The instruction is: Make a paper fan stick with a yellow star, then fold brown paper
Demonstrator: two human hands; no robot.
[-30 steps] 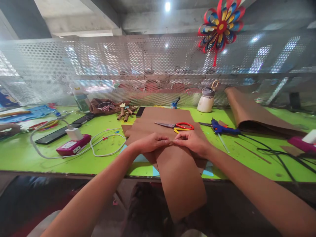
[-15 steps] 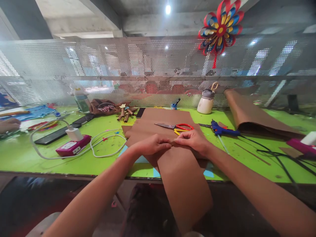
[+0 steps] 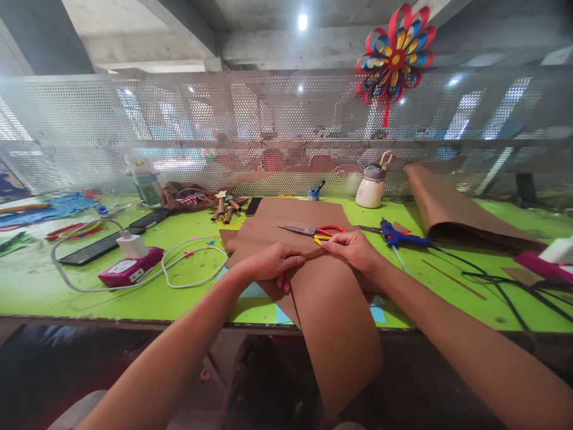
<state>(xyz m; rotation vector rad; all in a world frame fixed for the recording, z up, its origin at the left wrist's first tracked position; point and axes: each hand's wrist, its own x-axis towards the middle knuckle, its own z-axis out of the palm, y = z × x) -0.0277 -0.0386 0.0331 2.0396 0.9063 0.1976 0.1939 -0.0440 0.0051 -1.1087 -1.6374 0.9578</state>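
A long sheet of brown paper (image 3: 338, 316) lies across the table edge, its near end hanging down in front of me. My left hand (image 3: 278, 263) grips the sheet's left side at its far edge, thumb on top and some fingers curled beneath. At the right end of that same edge, my right hand (image 3: 351, 249) pinches the paper, which looks folded or rolled narrowly between the hands. Just beyond lie scissors (image 3: 308, 230) with red and yellow handles, partly hidden by my right hand. They rest on more brown paper (image 3: 299, 210).
A blue glue gun (image 3: 403, 234) with a black cord lies to the right, near a large folded brown sheet (image 3: 456, 209). On the left are a purple power strip (image 3: 131, 267), a white cable and a phone (image 3: 96, 246). A cream bottle (image 3: 370, 186) stands behind.
My left hand has shifted slightly left and its fingers have come under the paper's side. My right hand has moved slightly right. The other person's hand at far left has left view.
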